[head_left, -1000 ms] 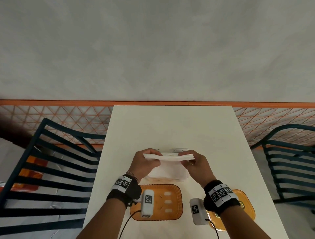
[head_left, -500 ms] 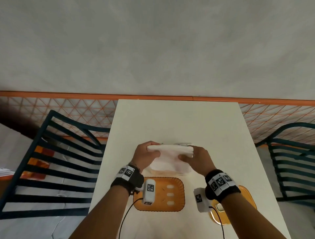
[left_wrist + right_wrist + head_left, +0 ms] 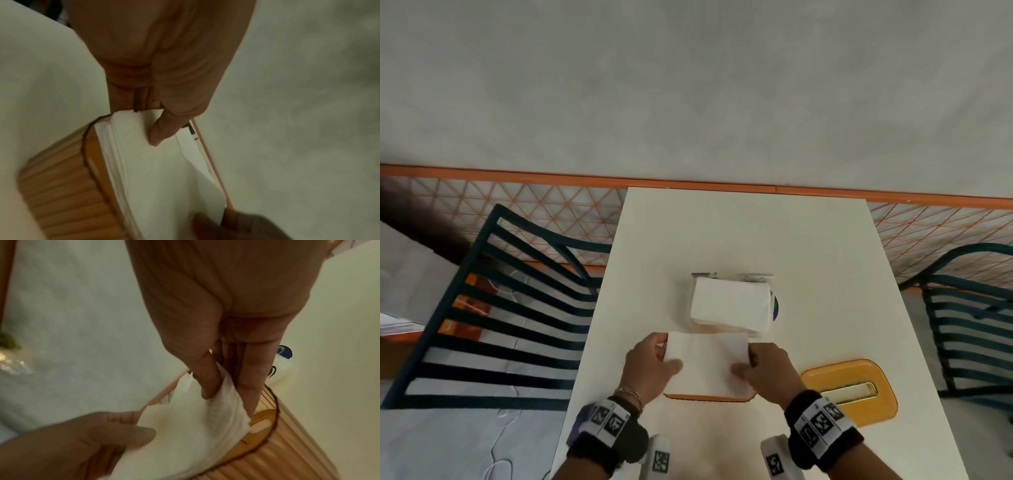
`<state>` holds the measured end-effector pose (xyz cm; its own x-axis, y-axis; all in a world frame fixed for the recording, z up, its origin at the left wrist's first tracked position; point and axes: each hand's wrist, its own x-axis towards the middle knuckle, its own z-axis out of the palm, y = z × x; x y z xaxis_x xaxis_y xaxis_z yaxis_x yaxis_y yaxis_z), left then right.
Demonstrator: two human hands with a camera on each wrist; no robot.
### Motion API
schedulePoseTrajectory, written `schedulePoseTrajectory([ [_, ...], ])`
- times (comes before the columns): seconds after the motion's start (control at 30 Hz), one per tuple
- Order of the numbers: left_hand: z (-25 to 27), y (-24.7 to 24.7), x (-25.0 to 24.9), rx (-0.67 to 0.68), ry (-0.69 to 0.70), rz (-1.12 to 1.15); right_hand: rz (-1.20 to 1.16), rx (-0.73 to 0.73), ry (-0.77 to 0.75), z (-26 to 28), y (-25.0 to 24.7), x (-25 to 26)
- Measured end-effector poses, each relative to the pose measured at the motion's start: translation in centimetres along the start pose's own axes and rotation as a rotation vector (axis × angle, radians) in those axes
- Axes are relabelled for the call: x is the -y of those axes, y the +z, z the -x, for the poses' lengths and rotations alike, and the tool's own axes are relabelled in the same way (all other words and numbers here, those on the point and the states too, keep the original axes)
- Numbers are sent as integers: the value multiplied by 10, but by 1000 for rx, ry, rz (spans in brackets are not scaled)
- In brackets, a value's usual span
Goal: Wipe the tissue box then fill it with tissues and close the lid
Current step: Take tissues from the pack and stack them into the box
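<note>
A stack of white tissues [image 3: 708, 363] is held flat over the open orange ribbed tissue box [image 3: 709, 397], which it mostly hides. My left hand [image 3: 654, 368] pinches its left end, thumb on top, and my right hand [image 3: 763, 371] pinches its right end. In the left wrist view the tissues [image 3: 156, 172] sit at the box's [image 3: 68, 186] mouth. The right wrist view shows the tissues [image 3: 191, 426] going into the box [image 3: 277, 439]. The orange lid [image 3: 852, 390] with a slot lies on the table to the right.
A clear packet with more white tissues [image 3: 731, 305] lies on the white table [image 3: 743, 233] just beyond the box. Dark slatted chairs [image 3: 493, 308] stand at the left and at the right. A grey wall rises behind the table's far edge.
Both hands have lifted a stack of tissues off the packet and brought it toward me, down onto the orange box. The packet is now uncovered.
</note>
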<state>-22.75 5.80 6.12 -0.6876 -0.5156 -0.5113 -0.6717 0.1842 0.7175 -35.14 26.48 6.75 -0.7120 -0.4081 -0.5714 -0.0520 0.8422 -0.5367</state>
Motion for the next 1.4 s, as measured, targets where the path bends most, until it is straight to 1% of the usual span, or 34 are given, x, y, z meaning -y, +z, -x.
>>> schedulePoseTrajectory([
  [0.13, 1, 20, 3, -5, 59, -165, 148, -11, 18, 1, 11, 5],
  [0.33, -10, 41, -1, 11, 100, -457, 352, -61, 9, -4, 27, 17],
  [0.47, -11, 50, -5, 20, 105, -581, 455, -54, -8, -3, 36, 21],
  [0.6, -10, 54, -6, 30, 99, -661, 480, -75, -37, 0, 34, 20],
  [0.67, -7, 53, -8, 3, 86, -692, 453, -152, -62, 4, 29, 16],
  [0.73, 0, 52, -12, -50, 93, -717, 377, -261, -64, 8, 21, 9],
  [0.8, 7, 51, -16, -69, 174, -739, 274, -326, -9, 10, 14, -1],
  [0.83, 9, 53, -17, -20, 244, -748, 223, -310, 32, 11, 11, -6],
  [0.87, 9, 57, -16, 76, 307, -735, 176, -277, 66, 12, 8, -10],
  [0.9, 6, 62, -17, 213, 337, -701, 140, -245, 87, 12, 6, -12],
  [0.97, -1, 75, -20, 520, 274, -704, 95, -202, 88, 11, 4, -13],
  [1.0, -4, 80, -23, 611, 237, -762, 96, -199, 83, 11, 4, -14],
  [1.07, -10, 86, -26, 666, 209, -866, 111, -222, 88, 10, 2, -15],
  [1.13, -12, 84, -30, 687, 195, -865, 104, -245, 91, 9, 0, -19],
  [1.17, -12, 80, -33, 677, 206, -827, 98, -250, 97, 9, -2, -22],
  [1.2, -10, 74, -37, 639, 236, -760, 93, -252, 103, 9, -4, -25],
  [1.23, -10, 67, -43, 570, 281, -664, 86, -254, 111, 10, -5, -28],
  [1.3, -13, 48, -60, 352, 354, -454, 60, -264, 132, 11, -9, -35],
  [1.33, -19, 39, -70, 216, 356, -374, 42, -266, 142, 12, -11, -37],
  [1.4, -42, 25, -84, -29, 275, -268, 24, -267, 149, 13, -13, -41],
])
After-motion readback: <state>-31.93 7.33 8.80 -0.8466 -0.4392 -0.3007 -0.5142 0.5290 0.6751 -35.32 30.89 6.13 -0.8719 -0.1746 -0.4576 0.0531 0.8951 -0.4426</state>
